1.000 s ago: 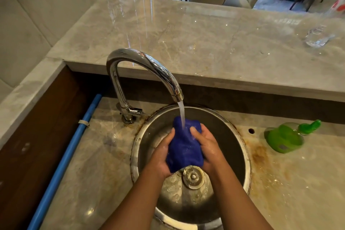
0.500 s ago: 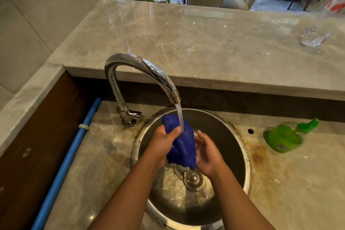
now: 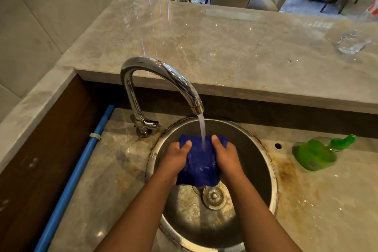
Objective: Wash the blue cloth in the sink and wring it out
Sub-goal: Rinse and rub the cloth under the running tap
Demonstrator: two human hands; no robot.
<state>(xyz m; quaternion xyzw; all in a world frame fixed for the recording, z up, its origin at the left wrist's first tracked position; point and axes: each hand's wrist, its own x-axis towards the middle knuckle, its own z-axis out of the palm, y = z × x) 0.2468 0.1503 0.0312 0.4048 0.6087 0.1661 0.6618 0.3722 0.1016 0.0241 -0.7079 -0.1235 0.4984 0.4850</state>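
The wet blue cloth [image 3: 201,161] is bunched between both hands over the round steel sink [image 3: 259,161]. My left hand [image 3: 176,157] grips its left side, thumb on top. On the cloth's right side my right hand [image 3: 226,156] grips it the same way. Water runs from the curved chrome tap [image 3: 163,73] and lands on the cloth between my thumbs. The drain [image 3: 213,196] shows just below the cloth.
A green soap bottle [image 3: 315,153] lies on its side on the stained counter right of the sink. A clear glass [image 3: 350,42] stands on the raised marble ledge at the far right. A blue pipe [image 3: 77,172] runs along the left wall.
The cloth hung narrow from my left hand half a second ago; now both hands hold it spread wider under the stream, and my right hand has closed on its right side.
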